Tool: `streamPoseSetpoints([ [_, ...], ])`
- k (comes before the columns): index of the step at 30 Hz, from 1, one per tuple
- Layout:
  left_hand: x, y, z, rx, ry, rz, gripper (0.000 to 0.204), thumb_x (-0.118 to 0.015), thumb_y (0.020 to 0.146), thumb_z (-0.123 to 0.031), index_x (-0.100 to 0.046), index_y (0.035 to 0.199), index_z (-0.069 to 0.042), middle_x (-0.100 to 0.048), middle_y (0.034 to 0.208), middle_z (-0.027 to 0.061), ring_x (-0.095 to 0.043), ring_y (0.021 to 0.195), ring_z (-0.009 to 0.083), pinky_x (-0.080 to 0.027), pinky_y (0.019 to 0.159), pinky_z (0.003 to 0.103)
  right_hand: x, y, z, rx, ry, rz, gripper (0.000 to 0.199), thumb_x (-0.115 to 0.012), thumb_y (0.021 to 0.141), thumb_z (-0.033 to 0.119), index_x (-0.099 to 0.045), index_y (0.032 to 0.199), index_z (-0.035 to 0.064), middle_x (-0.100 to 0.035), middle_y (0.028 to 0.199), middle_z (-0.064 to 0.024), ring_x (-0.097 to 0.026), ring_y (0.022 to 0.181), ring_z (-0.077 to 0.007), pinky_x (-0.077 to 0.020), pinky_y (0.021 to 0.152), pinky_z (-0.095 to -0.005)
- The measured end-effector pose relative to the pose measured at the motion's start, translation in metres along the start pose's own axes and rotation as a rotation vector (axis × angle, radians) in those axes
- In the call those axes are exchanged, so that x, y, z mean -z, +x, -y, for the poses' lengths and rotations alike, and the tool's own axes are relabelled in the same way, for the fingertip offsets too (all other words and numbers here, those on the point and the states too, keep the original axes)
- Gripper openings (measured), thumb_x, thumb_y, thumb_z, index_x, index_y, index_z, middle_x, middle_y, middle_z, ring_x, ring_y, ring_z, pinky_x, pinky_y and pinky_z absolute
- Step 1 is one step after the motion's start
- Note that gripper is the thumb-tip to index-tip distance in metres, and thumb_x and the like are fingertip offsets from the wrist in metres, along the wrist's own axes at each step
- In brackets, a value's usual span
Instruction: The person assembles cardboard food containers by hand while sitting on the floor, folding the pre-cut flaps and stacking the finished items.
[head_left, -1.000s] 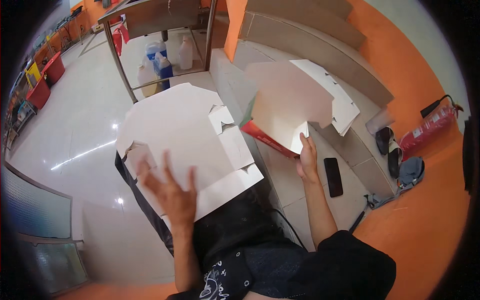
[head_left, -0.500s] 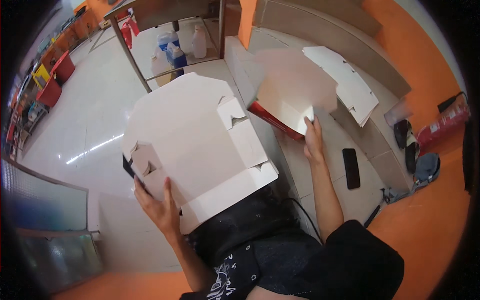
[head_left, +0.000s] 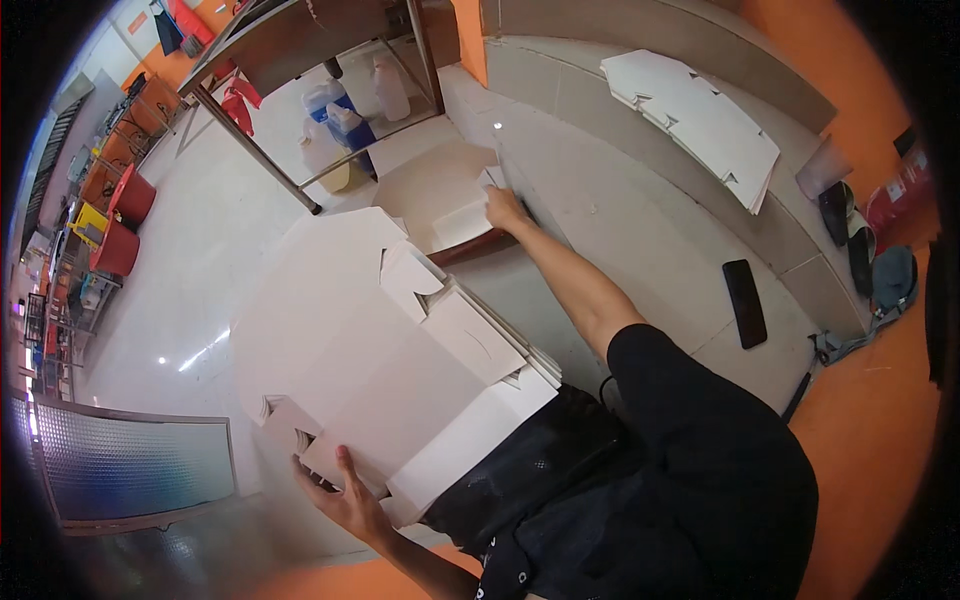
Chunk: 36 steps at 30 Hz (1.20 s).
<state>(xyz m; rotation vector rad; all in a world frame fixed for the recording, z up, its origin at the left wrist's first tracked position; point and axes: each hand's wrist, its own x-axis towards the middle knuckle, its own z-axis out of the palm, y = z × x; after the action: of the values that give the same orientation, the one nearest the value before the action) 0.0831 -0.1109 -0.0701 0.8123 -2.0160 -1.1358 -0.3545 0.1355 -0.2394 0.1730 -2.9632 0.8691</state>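
A stack of flat, die-cut white cardboard box blanks [head_left: 370, 350] with notched tabs lies on my lap. My left hand [head_left: 350, 500] grips its near left corner, thumb on top and the other fingers at the edge. Beyond the stack, my right arm stretches forward. My right hand [head_left: 506, 210] pinches the right side of a partly folded cardboard box [head_left: 440, 190], white inside with a red outer side. The box stands open with its lid flap up, low beside the metal table, and the stack hides part of it.
More white blanks [head_left: 700, 125] lie on the tiled step at the right. A black phone [head_left: 744, 304] rests on the tiles below. Plastic jugs [head_left: 350, 130] stand under the metal table [head_left: 255, 150]. Red tubs [head_left: 118, 245] are far left, near a glass panel [head_left: 135, 460].
My right hand has carried the folded box from the right side over to the left, beyond the stack. My left hand stays at the stack's corner. The view has shifted.
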Motion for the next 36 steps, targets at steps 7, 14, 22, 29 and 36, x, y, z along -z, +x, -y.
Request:
streamPoseSetpoints([
  [7,0.016,-0.008,-0.004,-0.062,0.209,0.012,0.058,-0.075,0.083,-0.010,-0.049,0.133,0.004,-0.056,0.108,0.0141,-0.055,0.096,0.0223,-0.047,0.081,0.034,0.024,-0.070,0.035,0.302,0.120,-0.332,0.049,-0.065,0.089,0.026,-0.055,0.123,-0.0074,-0.061,0.109,-0.0245,-0.062,0.102,-0.0374,-0.0500,0.090,-0.0435],
  [14,-0.010,-0.006,-0.007,-0.113,0.123,-0.081,0.044,-0.076,0.080,-0.006,-0.061,0.120,0.004,-0.058,0.094,0.0116,-0.057,0.080,0.0213,-0.048,0.072,0.032,0.168,-0.218,0.129,0.304,0.608,0.148,0.064,-0.070,0.087,0.028,-0.046,0.134,-0.0077,-0.055,0.127,-0.0271,-0.059,0.113,-0.0345,-0.0436,0.099,-0.0386],
  [22,-0.018,-0.009,-0.041,-0.032,-0.310,0.039,0.036,-0.072,0.084,-0.003,-0.057,0.117,0.001,-0.063,0.102,0.0082,-0.058,0.086,0.0150,-0.046,0.075,0.029,0.167,-0.241,0.117,0.445,0.247,-0.067,0.071,-0.071,0.085,0.017,-0.036,0.142,-0.0078,-0.050,0.129,-0.0263,-0.054,0.116,-0.0390,-0.0433,0.099,-0.0411],
  [29,-0.012,-0.014,-0.037,0.474,-1.389,0.305,0.054,-0.057,0.098,-0.036,-0.035,0.138,-0.008,-0.056,0.119,0.0088,-0.056,0.106,0.0135,-0.048,0.090,0.029,0.192,-0.248,0.140,0.518,0.340,-0.078,0.044,-0.062,0.089,0.007,-0.049,0.129,-0.0032,-0.053,0.128,-0.0200,-0.054,0.116,-0.0362,-0.0444,0.097,-0.0409],
  [36,-0.042,-0.019,-0.044,0.212,-0.801,0.591,0.061,-0.065,0.094,-0.027,-0.036,0.142,-0.004,-0.062,0.116,0.0080,-0.057,0.107,0.0155,-0.045,0.092,0.031,0.203,-0.255,0.146,0.593,0.322,-0.104,0.040,-0.059,0.090,0.006,-0.046,0.128,-0.0001,-0.055,0.129,-0.0211,-0.055,0.117,-0.0378,-0.0444,0.096,-0.0422],
])
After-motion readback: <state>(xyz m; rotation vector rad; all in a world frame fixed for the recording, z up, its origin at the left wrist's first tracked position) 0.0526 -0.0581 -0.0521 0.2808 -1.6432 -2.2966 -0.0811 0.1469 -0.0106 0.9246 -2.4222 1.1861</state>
